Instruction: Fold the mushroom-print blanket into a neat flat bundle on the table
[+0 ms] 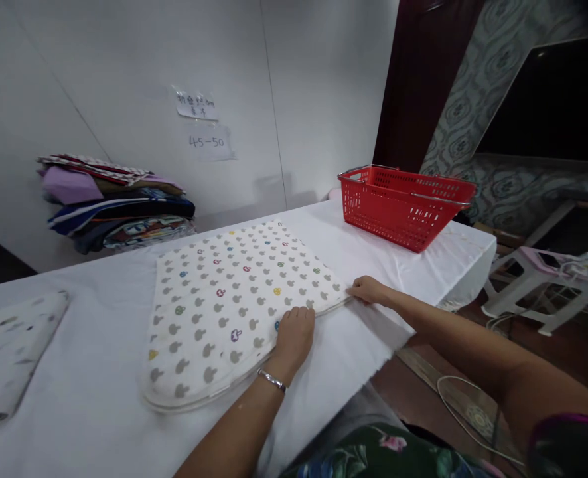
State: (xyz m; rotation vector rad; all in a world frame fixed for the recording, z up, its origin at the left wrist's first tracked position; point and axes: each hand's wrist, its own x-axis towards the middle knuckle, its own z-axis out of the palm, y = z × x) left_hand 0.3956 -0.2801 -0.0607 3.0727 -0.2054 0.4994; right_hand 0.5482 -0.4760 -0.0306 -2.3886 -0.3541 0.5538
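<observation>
Right fingers [358, 287] pinching round-cornered mushroom-print cloth [241, 302], left fingers [296, 314] curled over its layered edge, grip unclear

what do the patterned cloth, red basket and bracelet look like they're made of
The patterned cloth looks like soft, matte fabric, perhaps cotton, going by its folded layers and lack of shine. The red basket seems to be stiff, slightly glossy plastic, judging by its even colour and slotted walls; its handles look like metal. The bracelet appears to be polished metal, silvery with highlights.
</observation>
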